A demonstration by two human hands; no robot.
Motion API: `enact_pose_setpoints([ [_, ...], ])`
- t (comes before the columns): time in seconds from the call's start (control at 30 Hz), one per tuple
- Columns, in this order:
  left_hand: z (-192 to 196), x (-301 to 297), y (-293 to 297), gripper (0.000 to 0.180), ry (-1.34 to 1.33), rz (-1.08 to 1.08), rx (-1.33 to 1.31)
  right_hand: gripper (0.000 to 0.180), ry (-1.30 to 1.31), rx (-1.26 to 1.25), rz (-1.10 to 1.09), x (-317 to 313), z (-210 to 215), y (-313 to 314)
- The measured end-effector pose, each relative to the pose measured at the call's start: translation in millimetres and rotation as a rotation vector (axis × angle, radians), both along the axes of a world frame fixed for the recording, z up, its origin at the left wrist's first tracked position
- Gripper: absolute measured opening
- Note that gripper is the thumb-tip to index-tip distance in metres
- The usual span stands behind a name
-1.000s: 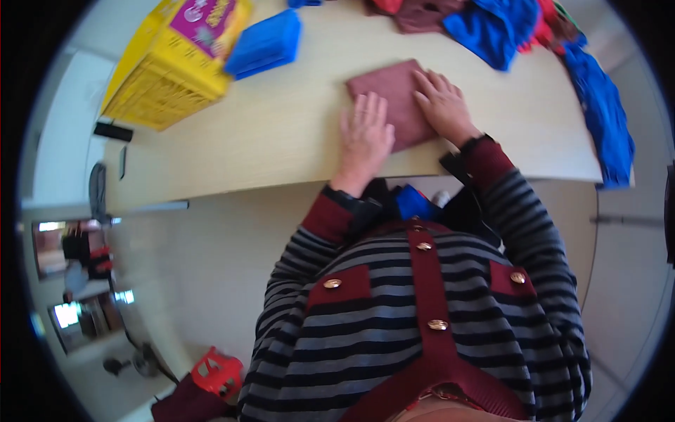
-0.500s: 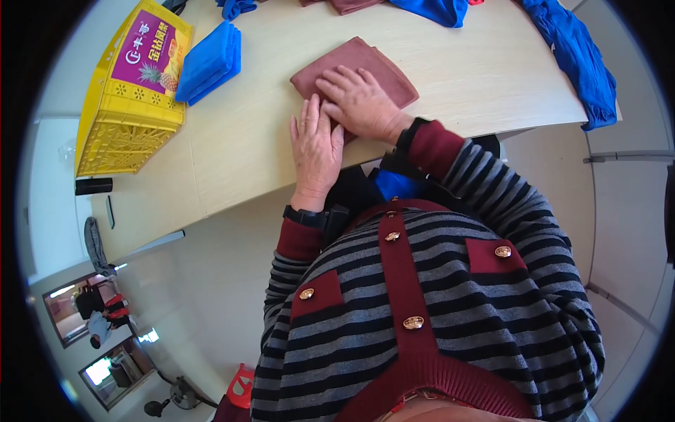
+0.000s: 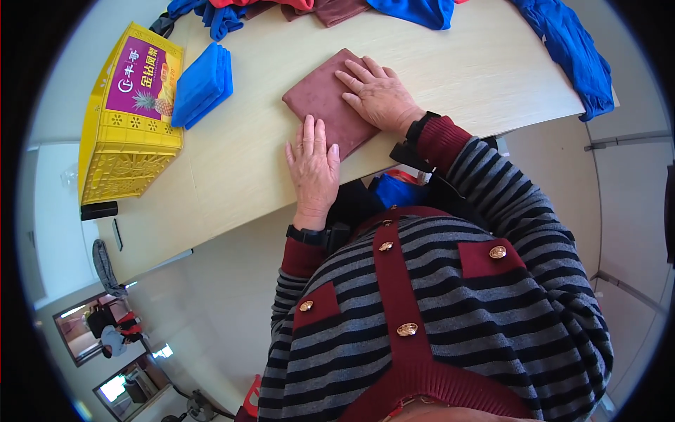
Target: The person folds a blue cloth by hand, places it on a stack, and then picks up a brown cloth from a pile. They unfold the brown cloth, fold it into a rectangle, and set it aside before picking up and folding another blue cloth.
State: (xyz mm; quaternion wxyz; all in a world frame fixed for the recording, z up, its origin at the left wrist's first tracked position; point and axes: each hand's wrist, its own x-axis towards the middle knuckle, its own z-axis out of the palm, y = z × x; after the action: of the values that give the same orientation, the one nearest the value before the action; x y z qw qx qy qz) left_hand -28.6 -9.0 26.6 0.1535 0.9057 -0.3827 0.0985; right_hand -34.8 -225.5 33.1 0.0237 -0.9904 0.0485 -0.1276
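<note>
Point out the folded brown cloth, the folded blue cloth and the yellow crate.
Folded brown cloth (image 3: 327, 102), head view: middle of its top face.
Folded blue cloth (image 3: 199, 84), head view: its top face.
Yellow crate (image 3: 128, 167), head view: its patterned side wall.

The room is bright and evenly lit from where I stand, the pale tabletop lightest toward its right side, shadows soft and faint around the left hand and right hand. Small glints sit on the gold buttons, and a bright pane at lower left burns out to white. Hands and folded cloth look crisp, the distant person is small and soft, white panels bow at the right, and the corners sink into black.
</note>
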Motion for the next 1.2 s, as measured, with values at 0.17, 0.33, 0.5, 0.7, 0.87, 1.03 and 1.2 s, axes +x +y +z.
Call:
enact_pose_setpoints([
  [0.17, 10, 4, -9, 0.055, -0.018, -0.017, -0.085, 0.053, 0.019, 0.02, -0.031, -7, 1, -3],
  [0.33, 16, 22, -41, 0.058, -0.036, -0.092, -0.147, 0.053, -0.069, 0.01, -0.012, -11, -4, -4],
  [0.5, 3, 30, -50, 0.061, -0.048, -0.086, -0.047, 0.053, -0.1, 0.049, -0.009, -8, -4, -10],
  [0.7, 1, 21, -36, 0.063, 0.043, 0.009, -0.063, 0.053, -0.069, 0.097, -0.038, -10, 4, -14],
  [0.87, 7, -4, -1, 0.055, 0.014, 0.038, -0.136, 0.054, -0.047, 0.143, 0.038, -16, 6, -13],
  [1.03, -6, -52, 72, 0.038, 0.332, 0.171, -0.709, 0.055, -0.055, 0.185, 0.116, -26, -2, 4],
  [1.2, -14, -74, 113, 0.04, 1.098, 0.382, -0.881, 0.057, -0.038, 0.17, 0.25, -31, 3, 51],
])
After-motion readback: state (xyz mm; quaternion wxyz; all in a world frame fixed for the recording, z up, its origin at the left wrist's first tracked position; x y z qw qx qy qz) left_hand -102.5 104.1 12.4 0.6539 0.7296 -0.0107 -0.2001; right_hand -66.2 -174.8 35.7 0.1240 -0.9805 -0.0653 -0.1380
